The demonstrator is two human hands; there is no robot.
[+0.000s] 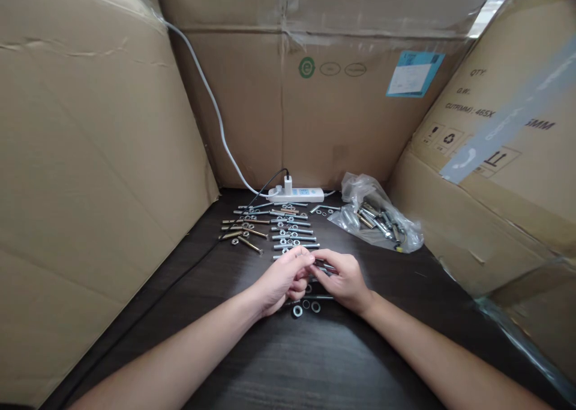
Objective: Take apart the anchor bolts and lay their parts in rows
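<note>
My left hand (284, 283) and my right hand (345, 277) meet over the middle of the dark table. Both are closed, with thumbs and forefingers pinched together at the tips. Whatever sits between them is too small or hidden to name. Just below my left hand lie a thick nut (297, 311), a thin ring (306, 304) and a flat washer (315, 307). Part of a metal rod (321, 297) shows under my hands. Beyond them, silver bolts (294, 238) lie in rows with nuts and washers, and brass-coloured bolts (249, 245) lie to the left.
A clear plastic bag (353, 188) with metal bolts lies at the back right. Behind the rows stands a white power strip (318, 194) with a plugged-in charger (288, 185). A black cable (180, 272) crosses the table's left side. Cardboard walls (252, 110) enclose the back and sides.
</note>
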